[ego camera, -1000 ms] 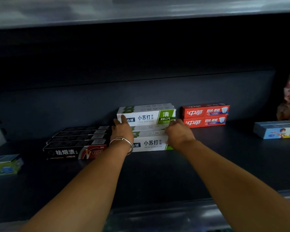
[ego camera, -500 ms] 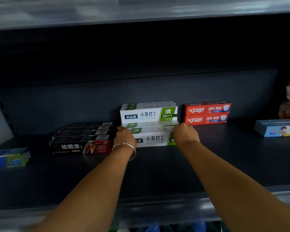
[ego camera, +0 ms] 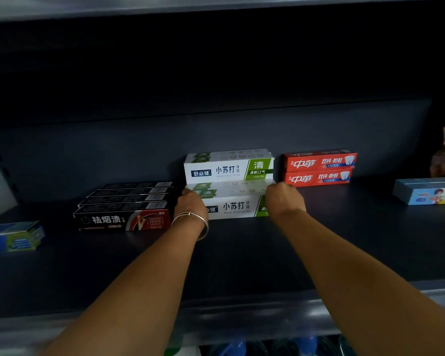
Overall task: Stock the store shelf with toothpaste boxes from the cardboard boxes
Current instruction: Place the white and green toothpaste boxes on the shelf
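White and green toothpaste boxes (ego camera: 231, 206) lie in a low row on the dark shelf (ego camera: 242, 253), with another white and green box (ego camera: 229, 167) stacked on top at the back. My left hand (ego camera: 192, 204), a silver bracelet on its wrist, presses against the left end of the lower boxes. Around their right end my right hand (ego camera: 283, 199) has its fingers curled. Both hands grip the front lower boxes. No cardboard box is in view.
Black toothpaste boxes (ego camera: 126, 209) lie in a row at the left, two stacked red boxes (ego camera: 319, 169) at the right. A blue and green box (ego camera: 13, 236) sits far left, a light blue box (ego camera: 427, 191) far right. A shelf board runs overhead.
My hands dropped from the upper white and green box to the ends of the lower row. The view shifted slightly, so the boxes sit higher in the frame.
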`<state>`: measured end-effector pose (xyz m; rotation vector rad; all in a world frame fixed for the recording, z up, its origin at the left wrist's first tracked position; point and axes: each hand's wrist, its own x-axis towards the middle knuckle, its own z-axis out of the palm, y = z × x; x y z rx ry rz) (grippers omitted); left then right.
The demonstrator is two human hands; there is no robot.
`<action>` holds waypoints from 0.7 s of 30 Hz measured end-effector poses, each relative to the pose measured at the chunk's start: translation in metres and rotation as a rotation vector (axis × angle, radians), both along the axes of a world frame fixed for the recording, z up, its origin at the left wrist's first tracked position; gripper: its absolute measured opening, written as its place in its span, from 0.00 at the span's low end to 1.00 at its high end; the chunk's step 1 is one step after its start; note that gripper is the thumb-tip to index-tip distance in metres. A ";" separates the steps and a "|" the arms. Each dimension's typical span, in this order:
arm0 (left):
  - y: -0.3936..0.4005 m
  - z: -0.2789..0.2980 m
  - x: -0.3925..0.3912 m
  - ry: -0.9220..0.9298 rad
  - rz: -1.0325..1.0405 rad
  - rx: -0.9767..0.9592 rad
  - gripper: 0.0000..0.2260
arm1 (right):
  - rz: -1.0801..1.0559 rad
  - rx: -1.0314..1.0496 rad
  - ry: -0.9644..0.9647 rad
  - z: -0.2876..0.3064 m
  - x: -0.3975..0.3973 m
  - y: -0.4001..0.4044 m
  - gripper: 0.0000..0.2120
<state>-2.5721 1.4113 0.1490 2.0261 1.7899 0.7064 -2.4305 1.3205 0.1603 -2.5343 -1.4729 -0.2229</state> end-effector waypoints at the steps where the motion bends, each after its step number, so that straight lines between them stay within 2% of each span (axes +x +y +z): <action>1: -0.001 0.001 -0.001 -0.002 -0.002 0.002 0.17 | -0.002 -0.002 0.007 0.000 0.000 0.001 0.14; 5: -0.004 0.003 -0.004 -0.005 -0.003 -0.007 0.18 | -0.024 0.009 0.006 -0.001 -0.004 0.000 0.15; 11: -0.026 0.007 -0.015 0.025 -0.030 -0.036 0.21 | -0.014 -0.033 -0.164 0.005 -0.018 -0.020 0.17; 16: -0.076 0.019 -0.040 0.148 -0.166 0.051 0.17 | 0.126 -0.057 -0.159 0.016 -0.046 -0.064 0.19; 21: -0.147 0.024 -0.066 0.179 -0.248 0.156 0.17 | 0.183 -0.072 -0.158 0.020 -0.078 -0.127 0.19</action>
